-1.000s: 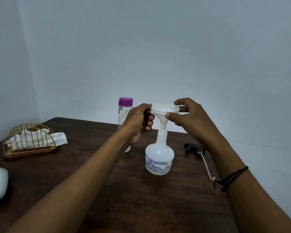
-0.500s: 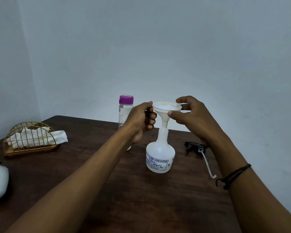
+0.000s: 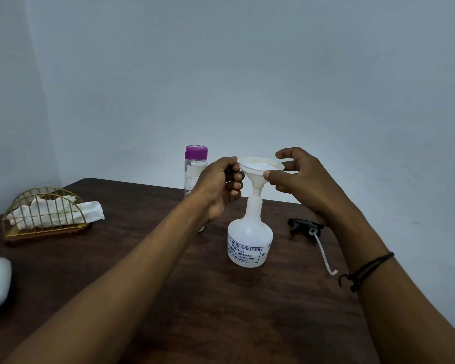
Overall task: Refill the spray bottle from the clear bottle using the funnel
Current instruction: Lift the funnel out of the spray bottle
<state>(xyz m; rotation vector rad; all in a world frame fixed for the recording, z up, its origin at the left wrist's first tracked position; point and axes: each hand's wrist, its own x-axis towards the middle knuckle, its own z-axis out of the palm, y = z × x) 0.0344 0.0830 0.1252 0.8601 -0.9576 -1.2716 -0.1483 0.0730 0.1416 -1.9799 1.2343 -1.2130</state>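
The white spray bottle [image 3: 250, 241] stands upright, uncapped, near the tabletop's far edge, blue print on its label. A white funnel [image 3: 259, 172] sits upright with its stem in the neck. The clear bottle [image 3: 194, 171], purple-capped, stands upright just behind-left, at the far edge.

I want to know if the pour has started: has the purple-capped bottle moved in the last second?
No. The bottle stands capped behind the left hand, same place against the table edge.
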